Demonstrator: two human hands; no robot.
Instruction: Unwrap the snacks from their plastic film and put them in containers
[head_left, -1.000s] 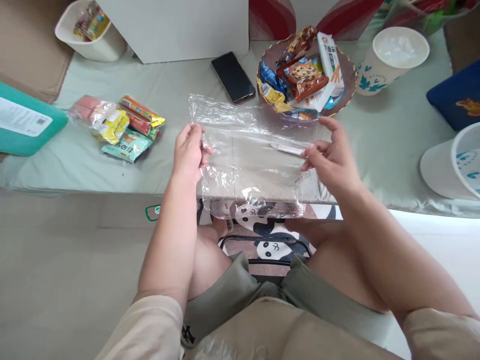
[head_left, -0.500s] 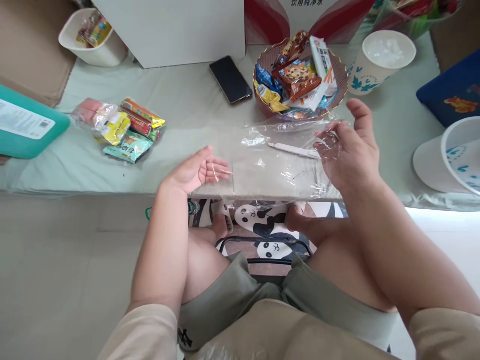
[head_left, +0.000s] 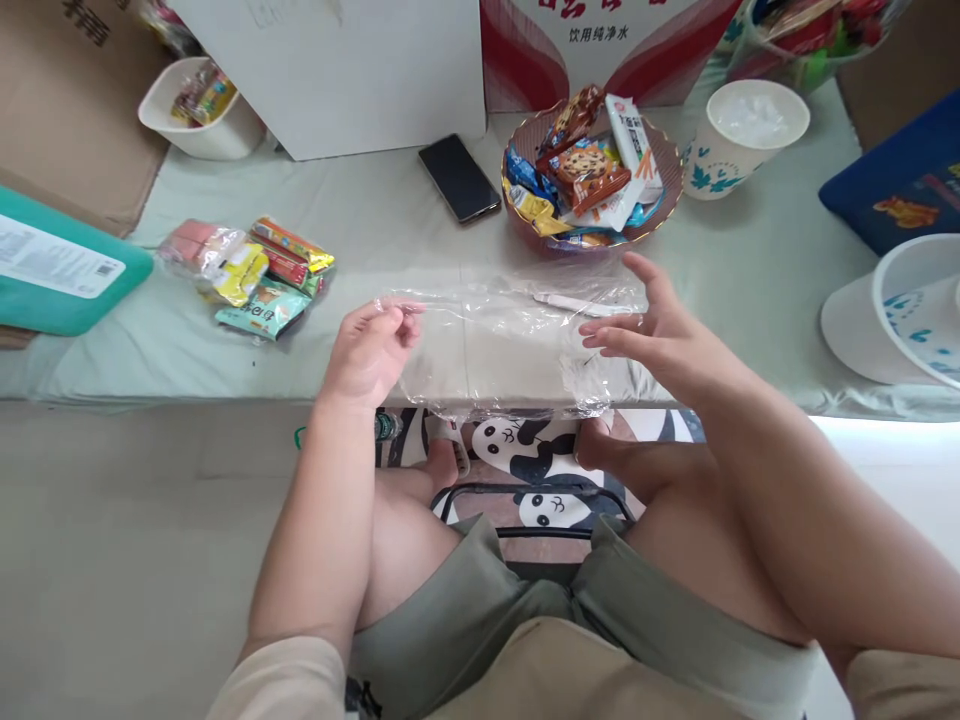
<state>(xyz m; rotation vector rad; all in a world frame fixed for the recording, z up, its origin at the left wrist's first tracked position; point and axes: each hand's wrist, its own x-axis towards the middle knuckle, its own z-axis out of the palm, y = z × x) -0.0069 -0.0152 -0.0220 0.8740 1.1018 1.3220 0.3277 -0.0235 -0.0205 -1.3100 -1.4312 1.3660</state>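
Observation:
A clear plastic bag point(head_left: 499, 345) spreads between my hands over the front edge of the cloth-covered table. My left hand point(head_left: 370, 350) pinches the bag's left end between thumb and fingers. At the right end, my right hand point(head_left: 656, 325) has its fingers spread, touching or just beside the film. A slim white pen-like tool point(head_left: 577, 304) lies on the cloth behind the plastic, partly seen through it. Just beyond stands a pink ribbed glass bowl point(head_left: 517, 220) heaped with wrapped snacks point(head_left: 585, 175).
A phone point(head_left: 459, 178) lies left of the bowl. Packaged snacks point(head_left: 262, 305) sit at the left near a green container point(head_left: 67, 265). White patterned cups point(head_left: 739, 140) and a white bin point(head_left: 855, 325) stand at the right. Boxes point(head_left: 337, 75) line the back.
My left hand has risen and closed on the bag's left end. My right hand has moved left and spread its fingers. The bag has shifted left, and the camera view has tilted slightly upward.

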